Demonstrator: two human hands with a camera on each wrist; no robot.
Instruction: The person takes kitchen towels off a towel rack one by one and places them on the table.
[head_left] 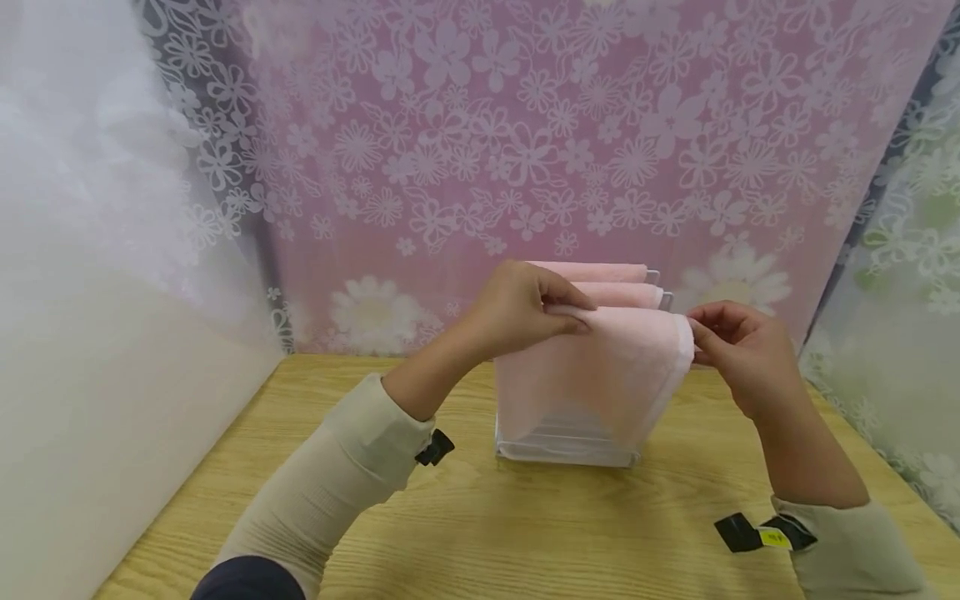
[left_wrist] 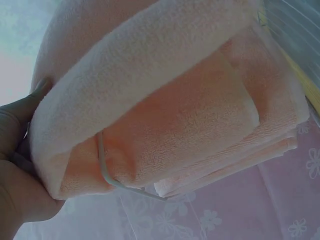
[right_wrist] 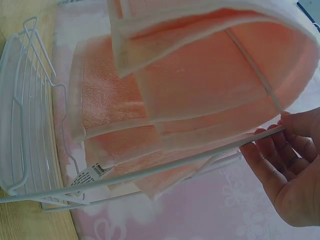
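Three pink towels hang one behind another over a white wire rack (head_left: 566, 457). At the top fold of the front towel (head_left: 645, 342), my left hand (head_left: 521, 304) pinches the cloth between thumb and fingers. My right hand (head_left: 750, 358) is beside that towel's right edge. The right wrist view shows its thumb and fingertips pinching the rack's wire bar (right_wrist: 150, 173) at a corner, under the towel's curve (right_wrist: 210, 75). In the left wrist view the thick fold (left_wrist: 145, 75) arches over the wire, with the other towels layered beyond.
The rack stands on a wood-grain table (head_left: 480, 533). Behind it hangs a pink curtain (head_left: 480, 150) with white flowers. A pale panel (head_left: 112, 250) is on the left and a green-flowered sheet (head_left: 892, 350) on the right. A printed tag (right_wrist: 92, 174) hangs from a towel.
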